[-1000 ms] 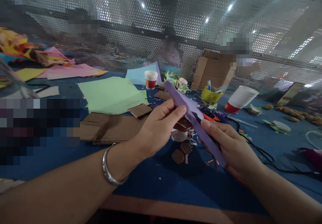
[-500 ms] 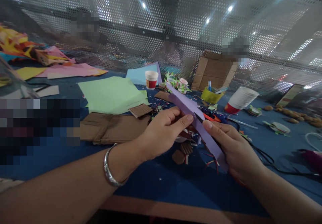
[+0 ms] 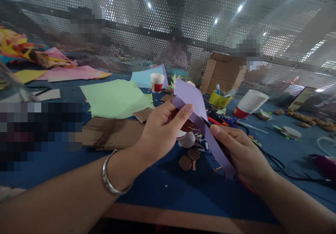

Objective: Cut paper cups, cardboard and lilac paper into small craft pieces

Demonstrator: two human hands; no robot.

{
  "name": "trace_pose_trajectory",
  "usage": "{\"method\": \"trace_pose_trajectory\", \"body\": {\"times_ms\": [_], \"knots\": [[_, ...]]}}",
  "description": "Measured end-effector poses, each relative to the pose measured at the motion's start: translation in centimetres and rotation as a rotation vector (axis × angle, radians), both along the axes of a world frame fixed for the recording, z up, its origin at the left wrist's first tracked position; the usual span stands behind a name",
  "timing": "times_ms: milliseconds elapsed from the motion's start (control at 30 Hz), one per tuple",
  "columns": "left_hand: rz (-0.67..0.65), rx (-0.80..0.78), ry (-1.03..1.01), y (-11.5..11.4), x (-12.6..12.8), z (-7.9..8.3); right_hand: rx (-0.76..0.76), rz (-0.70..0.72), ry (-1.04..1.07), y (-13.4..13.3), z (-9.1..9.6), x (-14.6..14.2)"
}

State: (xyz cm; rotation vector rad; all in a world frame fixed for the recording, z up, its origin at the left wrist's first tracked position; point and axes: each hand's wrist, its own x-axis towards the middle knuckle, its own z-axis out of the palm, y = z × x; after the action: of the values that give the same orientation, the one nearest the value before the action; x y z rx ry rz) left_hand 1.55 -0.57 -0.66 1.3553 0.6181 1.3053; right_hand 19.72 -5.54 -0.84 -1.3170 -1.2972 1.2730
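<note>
Purple paper (image 3: 193, 95) is held between both hands' fingers, above the blue table (image 3: 152, 192). Left hand (image 3: 160, 132) pinches its edge, thumb uppermost. Right hand (image 3: 240, 148) grips scissors (image 3: 206, 122), dark blade against the paper. Beyond the right fingers: stacked paper cups (image 3: 253, 102).

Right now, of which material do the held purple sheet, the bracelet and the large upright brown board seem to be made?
Purple sheet: probably matte paper or thin card, since it bends and shows no shine. Bracelet: likely polished metal, silver-coloured with bright highlights. Brown board: apparently cardboard, dull with fold lines.
</note>
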Motion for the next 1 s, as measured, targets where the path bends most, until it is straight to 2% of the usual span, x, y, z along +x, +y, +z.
{"method": "trace_pose_trajectory", "body": {"times_ms": [233,1000], "knots": [[-0.07,-0.118,-0.014,0.27,0.03,0.05,0.063,0.113,-0.106,0.48,-0.02,0.93],[-0.122,-0.105,0.051,0.44,-0.12,-0.13,0.106,0.108,-0.161,0.37,0.47,0.67]]}}
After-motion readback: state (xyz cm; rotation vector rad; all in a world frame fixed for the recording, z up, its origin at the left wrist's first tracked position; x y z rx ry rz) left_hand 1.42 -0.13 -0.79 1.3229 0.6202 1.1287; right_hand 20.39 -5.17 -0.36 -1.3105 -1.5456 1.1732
